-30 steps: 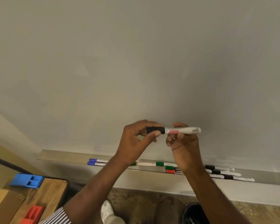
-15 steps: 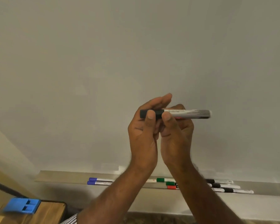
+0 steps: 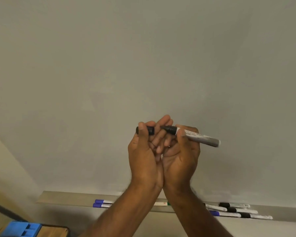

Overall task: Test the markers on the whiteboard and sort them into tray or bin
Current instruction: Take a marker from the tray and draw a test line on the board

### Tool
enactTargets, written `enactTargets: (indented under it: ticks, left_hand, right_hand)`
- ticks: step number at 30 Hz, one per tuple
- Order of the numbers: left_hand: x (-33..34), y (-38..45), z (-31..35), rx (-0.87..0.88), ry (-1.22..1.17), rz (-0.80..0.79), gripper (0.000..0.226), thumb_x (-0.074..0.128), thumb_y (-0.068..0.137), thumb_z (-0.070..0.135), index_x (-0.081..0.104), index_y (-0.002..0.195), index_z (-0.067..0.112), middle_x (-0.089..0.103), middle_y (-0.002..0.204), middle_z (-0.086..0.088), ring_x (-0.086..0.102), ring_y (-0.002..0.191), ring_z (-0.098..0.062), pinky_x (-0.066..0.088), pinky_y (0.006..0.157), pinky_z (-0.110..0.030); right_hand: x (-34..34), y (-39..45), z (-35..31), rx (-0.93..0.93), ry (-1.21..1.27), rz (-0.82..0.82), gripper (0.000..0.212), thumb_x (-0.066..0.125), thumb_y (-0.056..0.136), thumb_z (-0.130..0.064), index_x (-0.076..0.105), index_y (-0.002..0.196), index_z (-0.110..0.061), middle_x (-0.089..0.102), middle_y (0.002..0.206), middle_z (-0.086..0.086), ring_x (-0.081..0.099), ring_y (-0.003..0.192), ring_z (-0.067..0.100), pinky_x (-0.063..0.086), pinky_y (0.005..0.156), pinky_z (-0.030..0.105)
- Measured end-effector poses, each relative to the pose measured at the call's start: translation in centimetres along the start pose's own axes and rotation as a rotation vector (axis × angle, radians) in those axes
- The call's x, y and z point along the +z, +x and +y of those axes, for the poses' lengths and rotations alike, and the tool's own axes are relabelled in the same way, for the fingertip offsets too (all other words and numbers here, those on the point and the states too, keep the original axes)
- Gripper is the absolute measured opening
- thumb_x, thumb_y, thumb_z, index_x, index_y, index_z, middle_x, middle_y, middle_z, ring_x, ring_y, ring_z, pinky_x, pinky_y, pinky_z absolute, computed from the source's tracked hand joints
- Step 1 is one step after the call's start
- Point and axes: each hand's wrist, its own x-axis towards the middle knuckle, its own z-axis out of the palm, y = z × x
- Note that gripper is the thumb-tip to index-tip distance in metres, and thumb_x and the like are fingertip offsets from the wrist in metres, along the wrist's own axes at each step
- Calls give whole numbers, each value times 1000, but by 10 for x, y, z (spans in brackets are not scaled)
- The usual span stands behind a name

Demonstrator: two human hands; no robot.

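From the head camera: the right hand holds the marker in front of the whiteboard, its long body pointing tip-left (bare tip). The left hand pinches the cap, just left of the tip. The right hand would do the writing, I think.

Two hands are held up close together in front of a big whiteboard. The left hand pinches a small black cap. The right hand grips a marker with its black tip bare and pointing left at the cap. The cap and the tip are just apart. Below, a long tray runs under the board. Markers lie in it, two purple-capped markers on the left and several black-capped markers on the right. A blue block sits on a wooden table at the bottom left.
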Motion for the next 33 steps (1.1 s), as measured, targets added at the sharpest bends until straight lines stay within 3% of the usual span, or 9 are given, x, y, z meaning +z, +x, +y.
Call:
enactTargets:
  ticks: [2,6,10,14,20,23,25,29,33]
  left_hand:
    - [0,5,3,3,-39,15,32,39,105,35,57,103,9,73,119,-13,70,112,-27,59,93,-36]
    - [-4,19,7,63,-36,0,32,35,107,33,55,95,11,71,124,-13,67,118,-28,49,104,-46]
    - [-11,44,19,318,211,-20,34,32,108,25,49,85,7,73,119,-14,67,117,-29,51,101,-50]
    - [-10,55,29,614,498,-107,24,47,106,26,61,91,14,74,119,-6,67,116,-26,50,99,-58]
    - [22,91,55,1004,790,-380,26,56,100,30,66,104,7,65,134,1,66,107,-27,54,77,-39]
    - [49,115,79,1290,1020,-492,33,57,99,26,66,121,4,58,143,-9,56,130,-26,48,100,-43]
    - [70,130,98,1446,1184,-513,41,57,100,25,60,134,3,50,150,-12,41,144,-29,31,117,-54]
    - [109,160,139,1627,1396,-439,51,51,103,31,49,145,2,36,159,-17,26,151,-35,18,121,-61]
    - [139,185,184,1706,1463,-329,57,44,106,37,40,152,4,27,163,-15,21,153,-33,16,123,-56]
  right_hand:
    - [-1,6,6,12,83,-7,13,53,101,-16,48,94,-6,46,70,15,47,63,30,47,70,38]
    - [4,15,5,-25,29,-48,36,73,87,-30,49,94,-4,47,62,15,49,51,26,46,48,28]
    - [10,29,-10,-110,-48,-103,13,58,89,-25,56,91,-12,56,62,8,54,50,19,44,43,24]
    - [22,52,-34,-201,-79,-152,5,52,93,-16,56,93,-13,56,63,7,54,51,19,43,43,24]
    - [59,96,-82,-375,-75,-246,15,47,93,-10,57,102,-14,53,71,10,51,55,21,39,44,24]
    - [86,118,-105,-455,-72,-316,16,46,94,-13,58,103,-16,54,75,9,52,58,22,39,47,25]
    - [103,134,-120,-496,-76,-353,18,43,97,-20,59,104,-15,56,77,9,53,62,23,39,49,27]
    - [133,167,-151,-599,-88,-408,36,35,99,-34,58,110,-9,60,81,12,57,66,28,40,49,28]
    - [157,201,-178,-752,-259,-468,34,36,101,-28,59,113,-7,64,87,17,62,72,32,44,49,29]
